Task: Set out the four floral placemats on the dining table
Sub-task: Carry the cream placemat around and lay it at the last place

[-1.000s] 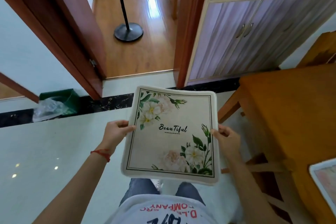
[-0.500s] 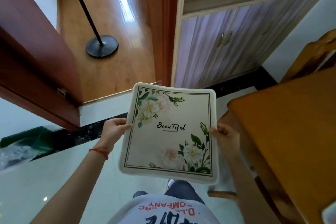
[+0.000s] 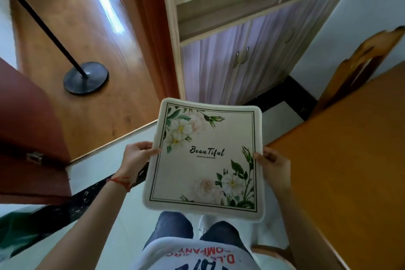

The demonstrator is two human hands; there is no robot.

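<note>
Both hands (image 3: 272, 165) gripping placemat (image 3: 206, 160) edges

to my right is an orange-brown wooden dining table (image 3: 341, 182), its visible top bare. below me is a pale glossy tiled floor (image 3: 105, 160) with a black marbled border strip. beyond the doorway, a warm wooden plank floor (image 3: 92, 35) carries a round black metal stand base (image 3: 86, 77).

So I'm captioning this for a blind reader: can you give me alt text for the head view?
A person holds a floral placemat flat before them, left hand and right hand gripping opposite edges. A wooden dining table stands to their right, with a cabinet ahead.
</note>
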